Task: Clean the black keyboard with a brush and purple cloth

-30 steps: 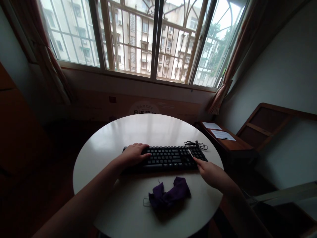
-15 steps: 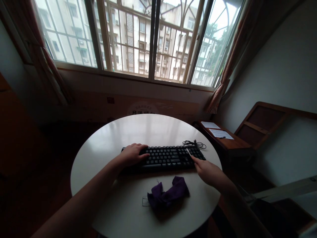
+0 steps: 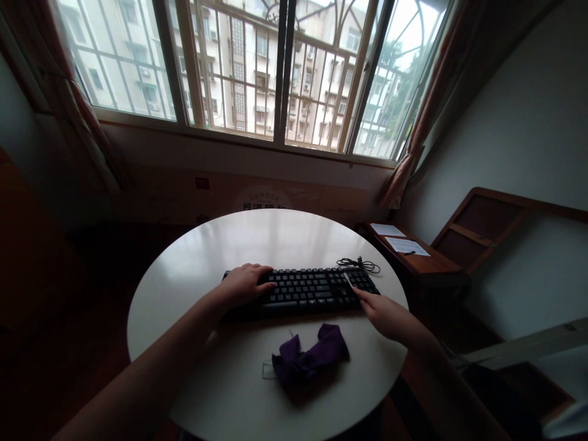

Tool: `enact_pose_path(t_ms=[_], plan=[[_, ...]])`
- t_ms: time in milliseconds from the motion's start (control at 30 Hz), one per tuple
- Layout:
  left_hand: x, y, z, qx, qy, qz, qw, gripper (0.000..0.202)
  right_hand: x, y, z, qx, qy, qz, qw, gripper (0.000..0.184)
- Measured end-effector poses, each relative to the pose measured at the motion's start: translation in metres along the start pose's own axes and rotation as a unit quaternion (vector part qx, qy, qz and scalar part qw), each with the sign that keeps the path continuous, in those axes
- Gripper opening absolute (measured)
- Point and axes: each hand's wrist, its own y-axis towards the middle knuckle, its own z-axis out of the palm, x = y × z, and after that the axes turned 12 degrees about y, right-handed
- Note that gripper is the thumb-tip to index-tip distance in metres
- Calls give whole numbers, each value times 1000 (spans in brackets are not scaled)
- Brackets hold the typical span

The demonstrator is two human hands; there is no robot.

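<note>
A black keyboard [image 3: 301, 291] lies across the round white table [image 3: 184, 245]. My left hand [image 3: 243, 283] grips its left end, fingers toward the far edge and thumb over the keys. Between the fingertips of my right hand [image 3: 383, 311] is a thin cotton swab [image 3: 348, 280], its white tip at the keys near the number pad. The keyboard's coiled black cable [image 3: 359, 264] sits behind its right end. Nearer to me is a crumpled purple cloth [image 3: 312, 355], with a small clear, rectangular object [image 3: 267, 369] at its left side.
Right of the table stands a low wooden bench or chair [image 3: 441, 263] bearing sheets of paper [image 3: 407, 246] and a dark pen. Behind the table are a barred window [image 3: 275, 73] and a printed cardboard panel [image 3: 312, 193]. Curtains [image 3: 404, 171] hang at both sides.
The whole view has shifted slightly. Both hands keep their places at the keyboard, and the cotton swab's tip stays at nearly the same keys.
</note>
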Motion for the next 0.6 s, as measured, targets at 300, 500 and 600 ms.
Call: enact_pose_path(t_ms=[300,500,600], plan=[[-2,0,-1,4,3,-11,1000,61,3,-74,3,22,-46,25,998,50],[-2,0,-1,2,2,-17,1000,61,-6,-87,5,9,-44,12,999,52],[-2,0,-1,5,1,-9,1000,61,-8,-86,5,11,-25,8,1000,52]])
